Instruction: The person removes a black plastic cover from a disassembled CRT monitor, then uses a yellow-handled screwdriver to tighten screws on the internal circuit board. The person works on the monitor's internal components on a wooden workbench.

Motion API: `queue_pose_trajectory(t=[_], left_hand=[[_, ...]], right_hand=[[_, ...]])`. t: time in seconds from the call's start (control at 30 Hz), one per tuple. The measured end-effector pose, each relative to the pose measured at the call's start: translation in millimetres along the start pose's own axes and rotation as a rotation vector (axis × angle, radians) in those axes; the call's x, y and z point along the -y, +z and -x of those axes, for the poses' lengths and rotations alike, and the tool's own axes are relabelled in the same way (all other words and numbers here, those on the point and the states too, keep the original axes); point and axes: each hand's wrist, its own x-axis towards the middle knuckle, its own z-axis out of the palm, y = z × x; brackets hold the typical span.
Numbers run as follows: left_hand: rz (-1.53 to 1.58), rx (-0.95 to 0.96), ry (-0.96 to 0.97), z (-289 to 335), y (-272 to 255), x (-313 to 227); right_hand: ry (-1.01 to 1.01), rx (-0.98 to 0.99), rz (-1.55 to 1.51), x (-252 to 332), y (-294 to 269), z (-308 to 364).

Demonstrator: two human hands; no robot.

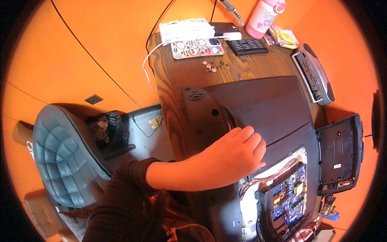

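Observation:
My left hand point(245, 148) reaches in from the lower left over a large black panel point(266, 97), which lies on the wooden table. Its fingers are curled closed, and whatever they may hold is hidden beneath them. Just beyond the knuckles is a curved black plastic piece point(205, 109) with a round hole and a vented patch. To the right of the hand, the opened housing shows a blue circuit board point(292, 193) with yellow parts, and bundled wires point(282, 167) run beside it. My right hand cannot be made out.
Small loose screws point(213, 67) lie near a patterned phone case point(197, 48), a white box point(185, 30) and a black keyboard-like block point(248, 46). Behind stands a pink-white bottle point(264, 18). A black cover point(339, 155) is at right; a teal chair point(66, 157) stands left.

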Motion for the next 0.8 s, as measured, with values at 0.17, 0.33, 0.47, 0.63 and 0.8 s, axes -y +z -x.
queue_pose_trajectory(t=[0.17, 0.33, 0.47, 0.63, 0.8], left_hand=[[0.027, -0.031, 0.032, -1, 1, 1], [-0.005, -0.439, 0.41, -4, -7, -6], [0.097, -0.619, 0.518, -3, -17, -45], [0.188, -0.855, 0.461, -24, -8, -66], [0.34, -0.942, 0.345, -42, -18, -85]], right_hand=[[0.004, -0.002, 0.012, -5, 3, 2], [0.01, 0.001, 0.028, -10, 6, 0], [0.02, 0.004, 0.041, -14, 9, -1], [0.023, 0.003, 0.04, -17, 11, -1], [0.025, -0.002, 0.053, -18, 10, 0]])
